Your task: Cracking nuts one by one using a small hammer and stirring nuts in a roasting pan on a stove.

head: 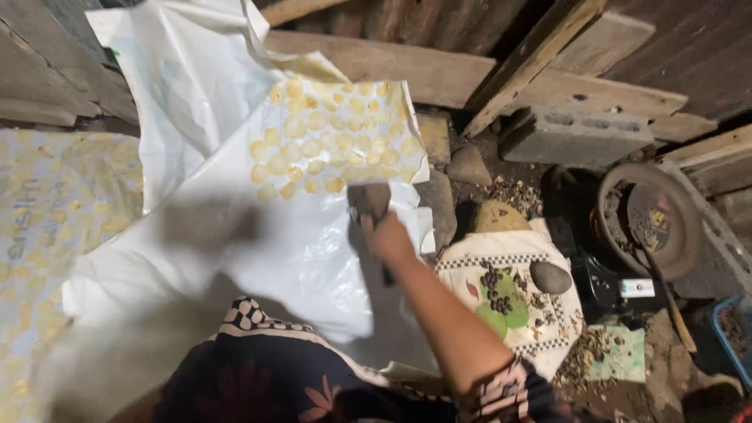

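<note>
while stretched out at the middle of the frame, right hand [385, 235] closed tight on a dark tool [370, 202] — touching the white sheet [282, 243]. yellow round slices [333, 137] spread just above, upper middle. gray stone [550, 276] on a patterned cloth [509, 301], right of middle. left hand not seen.

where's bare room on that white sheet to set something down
Bare white sheet lies below the yellow slices, left of the right hand. The slices crowd the upper part. Right of the arm it is crowded: printed cloth, stone, pot.
</note>
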